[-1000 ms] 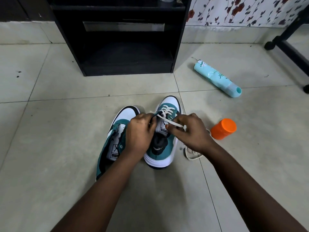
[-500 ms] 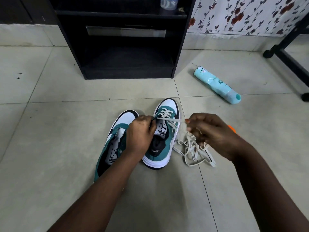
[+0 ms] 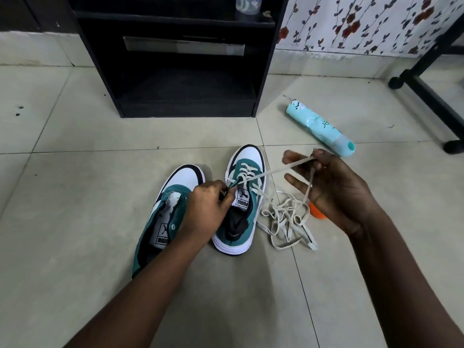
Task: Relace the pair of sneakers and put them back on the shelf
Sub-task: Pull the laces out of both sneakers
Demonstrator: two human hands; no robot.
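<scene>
1. Right hand [image 3: 334, 192] pinches the lace [image 3: 273, 170], drawn taut from the right sneaker [image 3: 244, 202].
2. Left hand [image 3: 208, 212] grips that sneaker's eyelet edge.
3. Both sneakers on the floor [image 3: 75, 197] before the shelf [image 3: 175, 59]; left sneaker [image 3: 163, 222] unlaced.

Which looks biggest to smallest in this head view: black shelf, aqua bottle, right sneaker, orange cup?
1. black shelf
2. right sneaker
3. aqua bottle, farther off, so unsure against the sneaker
4. orange cup, mostly hidden behind the right hand

Soft, dim, even indoor light; faint shadows fall on the tiled floor [image 3: 75, 197] under the forearms. Wide-angle bending curves the edges. The shelf [image 3: 175, 71] interior is nearly black.
</scene>
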